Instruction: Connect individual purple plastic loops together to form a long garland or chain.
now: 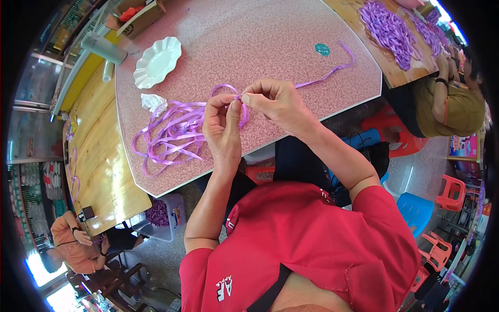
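Over the pink speckled table [249, 47] my two hands meet, fingertips pinched together on a purple ribbon [325, 77]. My left hand [222, 122] is closed, thumb against forefinger, with a small bit of ribbon between them. Thumb and fingers of my right hand [275, 104] grip the same ribbon just beside it. One length of it trails from behind my right hand toward the table's right side. Loose loops of purple ribbon [174, 130] lie heaped left of my left hand. Whether there is a knot at my fingertips is too small to tell.
A white scalloped plate [157, 62], crumpled white paper [154, 103] and a round green piece [322, 49] lie on the table. A cardboard box [140, 21] stands at the far left. More ribbon [387, 31] is piled on the right table. People sit at both sides.
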A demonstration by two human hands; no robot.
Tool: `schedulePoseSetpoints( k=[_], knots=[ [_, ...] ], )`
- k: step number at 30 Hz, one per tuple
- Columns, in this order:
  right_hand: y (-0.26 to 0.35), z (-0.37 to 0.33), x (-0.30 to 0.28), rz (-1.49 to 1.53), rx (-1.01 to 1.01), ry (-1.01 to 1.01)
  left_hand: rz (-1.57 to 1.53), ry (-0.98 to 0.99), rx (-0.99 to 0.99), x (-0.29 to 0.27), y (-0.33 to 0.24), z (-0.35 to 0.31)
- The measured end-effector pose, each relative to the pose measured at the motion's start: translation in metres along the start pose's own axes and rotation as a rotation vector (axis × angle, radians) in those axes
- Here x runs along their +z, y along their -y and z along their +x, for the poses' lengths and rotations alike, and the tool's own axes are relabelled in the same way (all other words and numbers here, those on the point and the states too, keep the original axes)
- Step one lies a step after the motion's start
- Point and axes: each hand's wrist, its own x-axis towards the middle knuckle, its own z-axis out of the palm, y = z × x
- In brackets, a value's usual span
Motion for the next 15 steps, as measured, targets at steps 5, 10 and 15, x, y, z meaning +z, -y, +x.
schedulePoseSetpoints(
  k=[5,10,15],
  knots=[
    [0.002,-0.002,0.0,0.224,0.165,0.075,0.19,-0.037,0.424,0.003,0.001,0.008],
    [0.004,-0.001,0.0,0.248,0.168,0.106,0.808,-0.005,0.755,-0.008,-0.011,0.013],
    [0.008,0.0,-0.001,0.336,0.225,0.143,0.88,-0.001,0.766,-0.011,-0.011,0.014]
  ],
)
